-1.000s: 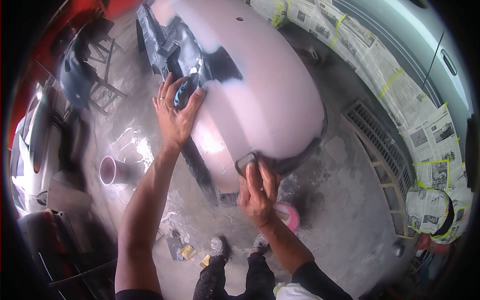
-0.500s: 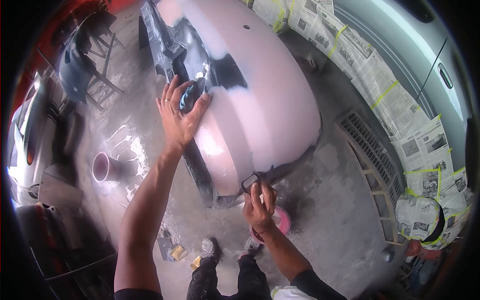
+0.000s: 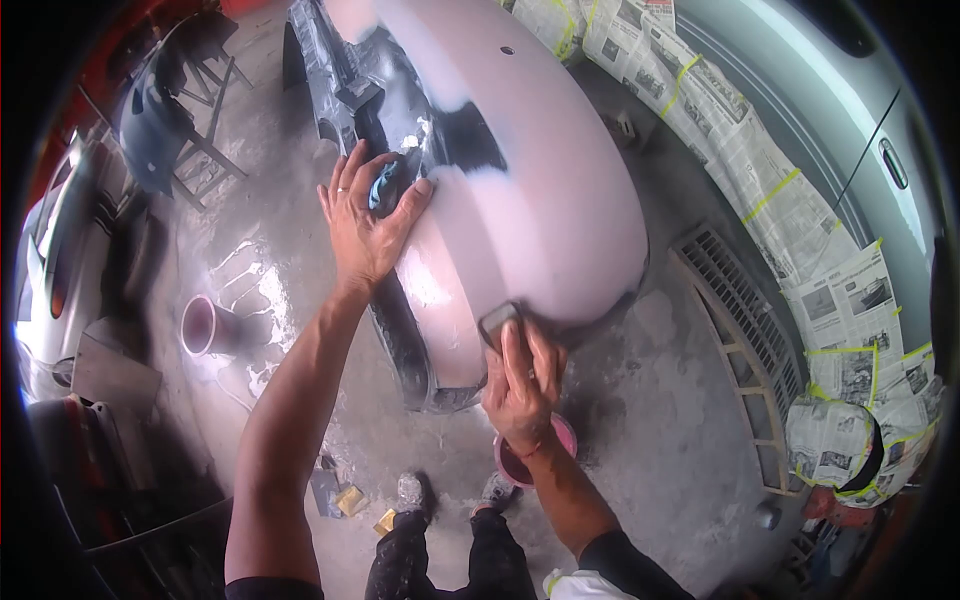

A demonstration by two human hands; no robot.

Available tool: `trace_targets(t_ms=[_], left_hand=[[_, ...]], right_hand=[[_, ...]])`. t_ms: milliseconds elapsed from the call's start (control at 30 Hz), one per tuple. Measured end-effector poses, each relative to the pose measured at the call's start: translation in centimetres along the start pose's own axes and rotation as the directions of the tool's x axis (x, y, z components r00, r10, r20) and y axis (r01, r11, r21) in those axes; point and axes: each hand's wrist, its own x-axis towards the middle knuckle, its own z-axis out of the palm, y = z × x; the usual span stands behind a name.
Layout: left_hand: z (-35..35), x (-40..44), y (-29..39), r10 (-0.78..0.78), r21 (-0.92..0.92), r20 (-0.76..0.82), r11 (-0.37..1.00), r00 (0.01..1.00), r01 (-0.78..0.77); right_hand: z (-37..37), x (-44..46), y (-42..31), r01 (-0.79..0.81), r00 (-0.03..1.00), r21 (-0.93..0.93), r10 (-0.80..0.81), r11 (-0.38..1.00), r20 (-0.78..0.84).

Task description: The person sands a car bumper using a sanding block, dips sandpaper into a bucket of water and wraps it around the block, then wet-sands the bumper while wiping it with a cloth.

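Observation:
A pinkish-primed car bumper [image 3: 570,215] with dark unprimed patches stands in front of me. My left hand [image 3: 368,232] grips its left edge, thumb on the pink surface and fingers over the inner side. Within the curve of that hand is a small blue-and-black item [image 3: 382,188]; whether I hold it cannot be told. My right hand [image 3: 525,385] is closed around a dark grey sanding block [image 3: 499,322], which lies against the bumper's near end, by the lower crease. The block's underside is hidden.
A pink bucket [image 3: 568,437] stands below my right wrist. Another pink container [image 3: 203,327] lies left on wet floor. Right are a slatted grille [image 3: 745,330] and a car masked with newspaper [image 3: 740,150]. A dark panel on a stand [image 3: 160,130] is at back left.
My right hand has moved the sanding block upward and slightly left, from the bumper's bottom edge onto its pink surface. My left hand keeps its place on the bumper. The view has shifted slightly.

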Motion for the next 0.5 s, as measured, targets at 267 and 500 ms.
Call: trace_targets(t_ms=[267, 500], left_hand=[[-0.1, 0.0, 0.3, -0.013, -0.026, -0.019, 1.0, 1.0, 0.012], [0.3, -0.2, -0.5, 0.026, -0.009, -0.053, 1.0, 0.998, -0.026]], right_hand=[[-0.2, 3.7, -1.3, 0.035, 0.998, -0.032, -0.033, 0.999, 0.059], [-0.7, 4.8, -1.7, 0.07, 0.992, -0.081, -0.061, 0.994, 0.106]])
